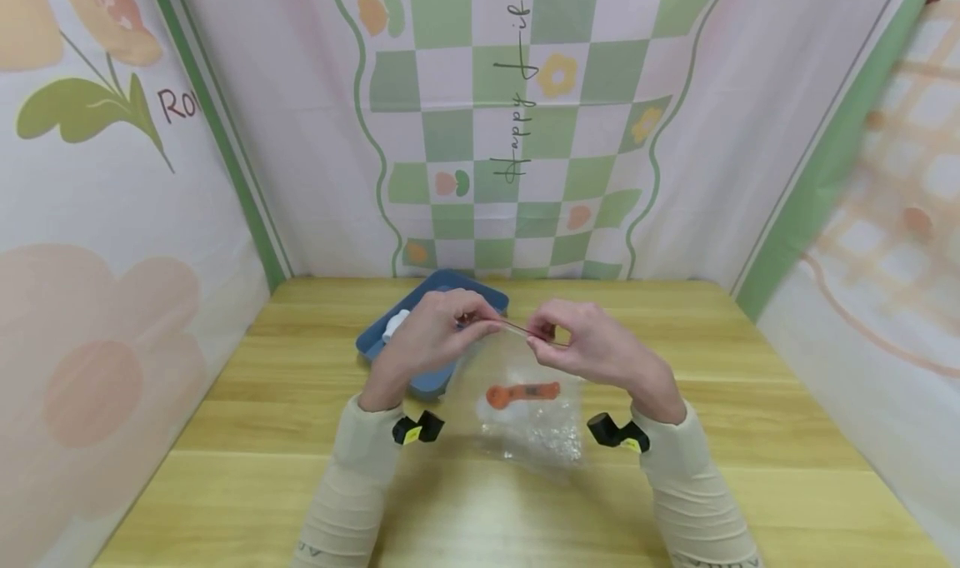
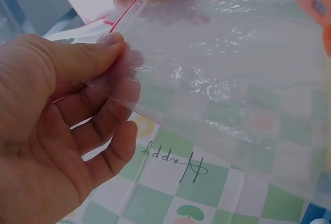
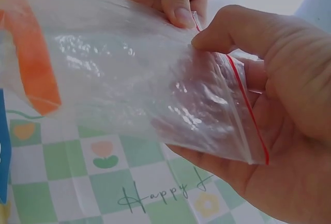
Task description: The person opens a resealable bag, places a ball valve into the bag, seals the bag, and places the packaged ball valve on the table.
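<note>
A clear zip bag (image 1: 528,439) hangs between both hands, its red-lined top edge uppermost. My left hand (image 1: 442,331) pinches that edge between thumb and fingers, as the left wrist view shows up close. On the other side, my right hand (image 1: 592,347) pinches the same edge with its thumb on top, the fingers behind the clear film (image 3: 201,110). Through the bag shows an orange strip (image 1: 536,392) with a rounded end and dark markings. The bag's lower part looks crinkled and shiny.
Behind my left hand stands a blue tray (image 1: 491,295) on the wooden table (image 1: 300,460), holding a white object (image 1: 394,325) partly hidden by the hand. A checkered curtain (image 1: 502,135) rises at the table's back edge, with printed cloth on both sides.
</note>
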A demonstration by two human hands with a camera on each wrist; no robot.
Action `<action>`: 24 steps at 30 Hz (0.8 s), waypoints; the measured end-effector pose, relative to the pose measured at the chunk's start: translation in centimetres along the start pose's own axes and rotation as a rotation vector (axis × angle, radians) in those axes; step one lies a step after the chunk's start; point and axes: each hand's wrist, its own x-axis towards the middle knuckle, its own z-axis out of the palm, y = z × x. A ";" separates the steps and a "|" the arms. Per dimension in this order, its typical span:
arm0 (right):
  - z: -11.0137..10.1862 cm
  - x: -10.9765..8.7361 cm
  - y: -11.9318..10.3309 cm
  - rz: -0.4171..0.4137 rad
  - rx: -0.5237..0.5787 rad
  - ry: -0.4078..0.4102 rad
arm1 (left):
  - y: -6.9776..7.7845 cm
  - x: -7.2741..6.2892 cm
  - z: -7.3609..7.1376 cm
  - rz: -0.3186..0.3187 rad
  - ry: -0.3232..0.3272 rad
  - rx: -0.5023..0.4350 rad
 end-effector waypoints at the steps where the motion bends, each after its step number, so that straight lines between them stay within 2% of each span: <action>1: 0.0 0.0 0.0 0.003 0.000 -0.002 | 0.0 0.0 0.0 -0.001 0.002 -0.001; 17: -0.6 -0.1 0.2 0.008 0.013 -0.004 | -0.2 -0.1 -0.9 -0.066 -0.008 0.005; 24: -0.6 -0.3 0.3 0.009 0.019 0.004 | -0.5 -0.2 -1.1 -0.075 0.003 0.010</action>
